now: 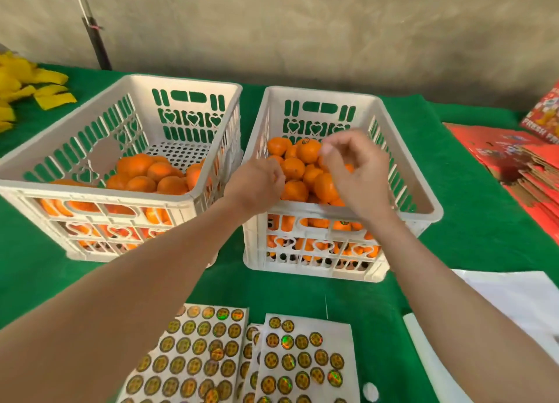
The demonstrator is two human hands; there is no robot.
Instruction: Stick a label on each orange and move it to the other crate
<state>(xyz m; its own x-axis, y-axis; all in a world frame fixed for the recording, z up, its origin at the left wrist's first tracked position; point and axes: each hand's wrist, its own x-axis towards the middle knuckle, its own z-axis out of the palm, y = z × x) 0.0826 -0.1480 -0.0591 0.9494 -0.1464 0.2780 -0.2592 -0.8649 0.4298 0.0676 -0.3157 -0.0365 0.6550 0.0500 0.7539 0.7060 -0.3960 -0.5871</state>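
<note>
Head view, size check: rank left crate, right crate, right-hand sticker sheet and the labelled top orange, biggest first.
Largest: left crate and right crate, alike, unranked.
Then: right-hand sticker sheet, though nearer the camera.
Smallest: labelled top orange.

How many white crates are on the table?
2. The left crate sits on the green cloth beside the right crate, and both hold oranges. No other crate seems to be hidden.
</note>
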